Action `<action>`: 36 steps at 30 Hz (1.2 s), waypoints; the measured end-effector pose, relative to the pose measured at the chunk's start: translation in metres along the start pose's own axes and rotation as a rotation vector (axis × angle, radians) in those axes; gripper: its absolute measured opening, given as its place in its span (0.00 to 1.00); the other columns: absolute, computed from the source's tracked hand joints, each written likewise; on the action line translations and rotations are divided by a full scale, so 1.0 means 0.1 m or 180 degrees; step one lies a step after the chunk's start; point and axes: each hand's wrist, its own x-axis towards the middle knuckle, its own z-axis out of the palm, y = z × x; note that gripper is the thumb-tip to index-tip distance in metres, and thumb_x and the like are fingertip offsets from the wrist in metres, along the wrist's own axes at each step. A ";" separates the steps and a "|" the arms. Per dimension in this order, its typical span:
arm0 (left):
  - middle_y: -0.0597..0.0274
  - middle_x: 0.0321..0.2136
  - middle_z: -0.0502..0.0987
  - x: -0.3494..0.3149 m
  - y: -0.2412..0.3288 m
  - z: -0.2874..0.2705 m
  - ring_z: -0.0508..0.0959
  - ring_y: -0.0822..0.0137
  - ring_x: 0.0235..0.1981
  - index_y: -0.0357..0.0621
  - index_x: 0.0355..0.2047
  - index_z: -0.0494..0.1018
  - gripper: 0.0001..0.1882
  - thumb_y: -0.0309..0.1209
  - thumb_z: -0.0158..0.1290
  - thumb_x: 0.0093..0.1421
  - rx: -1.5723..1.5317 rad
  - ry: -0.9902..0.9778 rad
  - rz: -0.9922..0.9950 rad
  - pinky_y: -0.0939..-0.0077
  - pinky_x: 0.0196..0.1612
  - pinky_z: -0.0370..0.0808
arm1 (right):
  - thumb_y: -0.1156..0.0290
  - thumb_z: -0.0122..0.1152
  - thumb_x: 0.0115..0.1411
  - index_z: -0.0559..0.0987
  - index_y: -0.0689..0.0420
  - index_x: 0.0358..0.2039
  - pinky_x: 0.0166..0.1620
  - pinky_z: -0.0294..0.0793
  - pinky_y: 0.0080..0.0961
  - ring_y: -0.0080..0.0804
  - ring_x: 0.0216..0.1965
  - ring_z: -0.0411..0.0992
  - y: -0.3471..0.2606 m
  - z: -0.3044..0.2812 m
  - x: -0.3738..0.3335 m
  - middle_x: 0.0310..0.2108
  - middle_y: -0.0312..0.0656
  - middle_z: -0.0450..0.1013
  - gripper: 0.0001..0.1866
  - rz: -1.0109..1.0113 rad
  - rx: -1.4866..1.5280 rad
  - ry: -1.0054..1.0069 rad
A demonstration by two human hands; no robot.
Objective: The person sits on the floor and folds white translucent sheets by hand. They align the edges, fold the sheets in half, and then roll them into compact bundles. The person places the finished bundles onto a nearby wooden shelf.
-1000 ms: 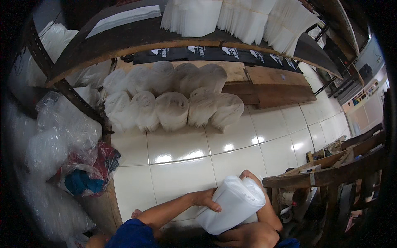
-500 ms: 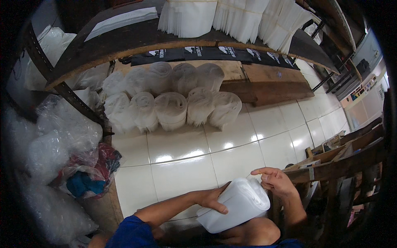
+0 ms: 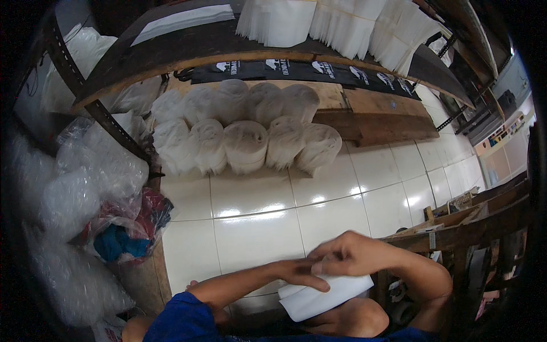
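Observation:
A roll of white, slightly see-through sheets (image 3: pixel 326 299) lies tilted over my bent knee. My left hand (image 3: pixel 299 273) holds it from its upper left side, thumb laid across the top. My right hand (image 3: pixel 348 255) is above the roll and crosses over the fingers of my left hand. Its fingers are curled and pinched together, slightly blurred; what they hold, if anything, cannot be made out. The right hand and forearm cover the roll's far end.
Two rows of similar white rolls (image 3: pixel 245 145) stand ahead on the tiled floor (image 3: pixel 256 239). Behind them is a low wooden platform (image 3: pixel 393 122); above, a dark shelf (image 3: pixel 188 43) bears sheet stacks (image 3: pixel 342 25). Plastic-wrapped bundles (image 3: pixel 97 182) crowd the left, a wooden rack (image 3: pixel 456 225) the right.
My right hand has moved left from the roll's far right end to over my left hand, its pointing finger now curled. My left hand still holds the roll. The view has shifted slightly.

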 end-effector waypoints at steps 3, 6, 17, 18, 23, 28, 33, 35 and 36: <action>0.45 0.60 0.58 0.10 -0.41 0.00 0.60 0.55 0.64 0.37 0.62 0.48 0.48 0.51 0.61 0.54 0.0391 0.0347 0.0285 0.63 0.66 0.57 | 0.50 0.54 0.66 0.80 0.61 0.36 0.37 0.77 0.38 0.48 0.32 0.77 -0.32 -0.02 -0.05 0.28 0.51 0.78 0.24 -0.0098 -0.1274 -0.0638; 0.46 0.61 0.58 0.01 -0.35 0.05 0.60 0.55 0.64 0.38 0.65 0.43 0.54 0.48 0.65 0.51 -0.0350 0.0505 0.0460 0.63 0.67 0.56 | 0.47 0.54 0.65 0.79 0.61 0.29 0.37 0.76 0.45 0.53 0.33 0.77 -0.20 -0.01 -0.20 0.26 0.49 0.77 0.26 -0.0274 -0.1482 -0.0563; 0.50 0.59 0.64 -0.13 -0.24 0.23 0.63 0.57 0.62 0.40 0.68 0.46 0.61 0.45 0.70 0.41 -0.0852 0.1079 0.0572 0.60 0.64 0.60 | 0.46 0.61 0.61 0.69 0.58 0.23 0.28 0.68 0.41 0.49 0.24 0.71 0.49 0.24 -0.97 0.18 0.46 0.68 0.27 0.0132 -0.0374 0.0450; 0.48 0.59 0.63 -0.08 -0.21 0.24 0.63 0.55 0.62 0.39 0.68 0.46 0.60 0.45 0.68 0.41 -0.0863 0.0994 0.0574 0.59 0.65 0.59 | 0.46 0.62 0.60 0.68 0.58 0.22 0.29 0.67 0.40 0.48 0.23 0.70 0.57 0.31 -1.04 0.18 0.45 0.66 0.27 0.0062 -0.0123 0.0611; 0.45 0.60 0.63 -0.13 -0.14 0.22 0.62 0.52 0.64 0.38 0.68 0.49 0.58 0.45 0.66 0.40 -0.0887 0.0918 0.0408 0.58 0.66 0.57 | 0.44 0.62 0.58 0.65 0.58 0.22 0.35 0.65 0.39 0.48 0.25 0.65 0.99 0.40 -1.00 0.19 0.44 0.62 0.29 -0.0208 -0.0412 0.1261; 0.46 0.60 0.63 -0.11 -0.21 0.20 0.62 0.53 0.64 0.38 0.67 0.49 0.58 0.44 0.66 0.40 -0.0906 0.0918 0.0569 0.58 0.66 0.58 | 0.43 0.61 0.58 0.64 0.59 0.22 0.36 0.63 0.40 0.50 0.25 0.64 1.11 0.39 -0.92 0.20 0.44 0.61 0.30 -0.0402 -0.0992 0.1656; 0.45 0.61 0.62 -0.11 -0.17 0.20 0.62 0.53 0.64 0.38 0.67 0.49 0.57 0.42 0.66 0.41 -0.0669 0.0887 0.0498 0.58 0.66 0.57 | 0.44 0.61 0.56 0.66 0.59 0.22 0.32 0.63 0.34 0.43 0.24 0.62 1.33 0.34 -0.83 0.20 0.44 0.58 0.29 0.0131 -0.0697 0.1523; 0.46 0.61 0.62 -0.15 -0.25 0.21 0.61 0.53 0.64 0.38 0.67 0.49 0.56 0.41 0.66 0.42 -0.0649 0.1015 0.0538 0.58 0.66 0.57 | 0.48 0.62 0.58 0.67 0.60 0.22 0.31 0.63 0.31 0.38 0.24 0.63 1.37 0.40 -0.90 0.20 0.45 0.61 0.26 0.0492 -0.0328 0.1324; 0.45 0.61 0.62 -0.17 -0.25 0.20 0.61 0.53 0.64 0.38 0.67 0.49 0.56 0.41 0.66 0.42 -0.0683 0.1062 0.0570 0.59 0.66 0.57 | 0.51 0.61 0.60 0.67 0.60 0.22 0.30 0.63 0.29 0.35 0.24 0.63 1.42 0.49 -0.94 0.21 0.45 0.63 0.25 0.0457 -0.0140 0.1394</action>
